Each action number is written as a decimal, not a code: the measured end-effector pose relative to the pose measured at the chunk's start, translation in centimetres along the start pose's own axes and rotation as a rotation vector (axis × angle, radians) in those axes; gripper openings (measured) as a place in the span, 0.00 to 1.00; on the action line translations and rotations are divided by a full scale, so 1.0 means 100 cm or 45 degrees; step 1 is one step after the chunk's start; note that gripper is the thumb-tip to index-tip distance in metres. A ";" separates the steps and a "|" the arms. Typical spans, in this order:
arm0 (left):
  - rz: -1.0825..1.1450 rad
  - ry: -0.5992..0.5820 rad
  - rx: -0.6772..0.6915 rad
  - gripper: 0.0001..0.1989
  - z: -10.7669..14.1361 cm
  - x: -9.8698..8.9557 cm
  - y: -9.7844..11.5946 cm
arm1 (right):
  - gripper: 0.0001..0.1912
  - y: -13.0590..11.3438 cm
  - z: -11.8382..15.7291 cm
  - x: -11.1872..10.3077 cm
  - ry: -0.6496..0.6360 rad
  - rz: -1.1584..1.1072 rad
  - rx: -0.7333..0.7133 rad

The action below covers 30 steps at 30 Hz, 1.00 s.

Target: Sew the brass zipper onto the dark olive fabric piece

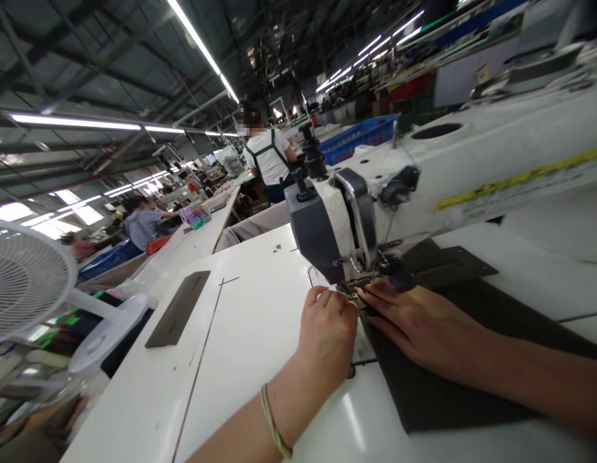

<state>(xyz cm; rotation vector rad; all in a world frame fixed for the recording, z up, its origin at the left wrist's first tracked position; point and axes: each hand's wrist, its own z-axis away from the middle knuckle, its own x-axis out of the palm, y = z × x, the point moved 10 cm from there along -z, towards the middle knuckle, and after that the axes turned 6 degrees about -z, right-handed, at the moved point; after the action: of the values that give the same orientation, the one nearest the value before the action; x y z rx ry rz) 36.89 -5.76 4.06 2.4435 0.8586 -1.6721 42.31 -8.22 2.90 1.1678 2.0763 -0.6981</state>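
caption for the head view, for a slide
Two bare hands guide dark olive flat fabric beneath a white-and-grey metal sewing machine.

- Here's the bench [250,321], white, smooth and glossy, throwing back streaks of light
- Dark cloth [453,373] now, matt and flat-looking
- Over to the sewing machine [501,154]: pale painted body, slightly worn, with shiny metal at the front
- The fan [26,283], white, looks like smooth plastic
- And the crate [359,138], blue plastic, open-slatted sides
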 end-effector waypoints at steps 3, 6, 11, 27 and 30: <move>0.009 -0.013 -0.009 0.02 0.000 0.003 -0.003 | 0.16 0.003 0.000 0.003 -0.002 -0.041 0.025; -0.018 -0.044 -0.013 0.03 0.000 0.009 -0.005 | 0.16 0.004 -0.001 0.005 -0.003 -0.079 0.027; -0.044 -0.021 -0.014 0.06 0.000 0.011 -0.007 | 0.17 0.004 -0.003 0.007 -0.030 -0.070 -0.005; 0.045 -0.041 -0.070 0.03 0.002 0.023 -0.019 | 0.17 0.036 0.002 0.000 -0.035 0.079 0.068; 0.177 -0.060 -0.100 0.04 0.006 0.007 -0.024 | 0.20 0.053 0.036 -0.015 0.039 0.351 0.128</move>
<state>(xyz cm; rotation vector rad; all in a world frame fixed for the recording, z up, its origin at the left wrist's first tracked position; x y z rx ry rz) 35.43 -3.69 3.80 2.3436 0.7169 -1.6096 48.55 -9.10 1.01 1.4942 1.8726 -0.6610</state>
